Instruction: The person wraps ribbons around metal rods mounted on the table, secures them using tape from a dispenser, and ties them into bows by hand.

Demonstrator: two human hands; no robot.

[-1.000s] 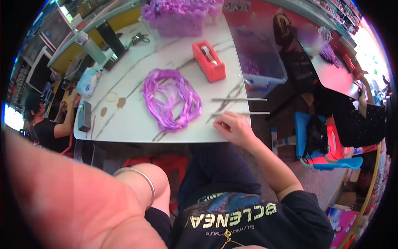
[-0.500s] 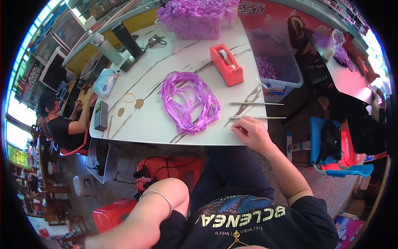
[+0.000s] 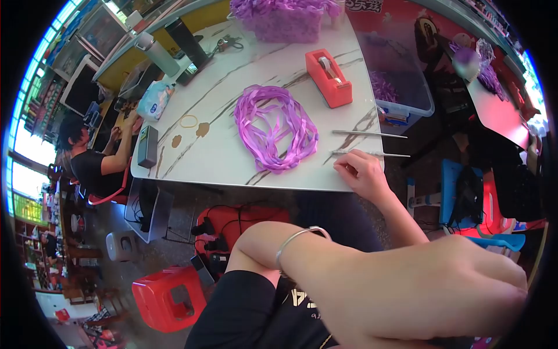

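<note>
Right hand (image 3: pixel 363 173) at near right edge of counter (image 3: pixel 203 158), fingers loosely curled in, thumb drawn close to index finger; nothing seen in its grip, though can't tell if fingertips pinch anything small; it lies against or just over the lower metal stick (image 3: pixel 397 155), contact unclear; left hand (image 3: pixel 444 285) raised close to camera, back of hand toward lens, fingers bent and partly cut by the dark lens edge; can't tell how tightly it closes or whether it holds anything; purple ribbon loop (image 3: pixel 246 131) lies flat mid-counter, left of right hand and apart from it; long axis slants from upper left to lower right; oval ring of many thin, shiny, satiny strands, a few looser ones crossing the middle; upper metal stick (image 3: pixel 372 134) thin and straight, roughly parallel to the lower one, both pointing left-right, right ends past the counter edge; counter smooth, white, with brown marble-like veins; red tape dispenser (image 3: pixel 340 96) blocky, plastic-looking, beyond the sticks; clear tub (image 3: pixel 285 34) heaped with crinkled purple ribbon at the far side.
</note>
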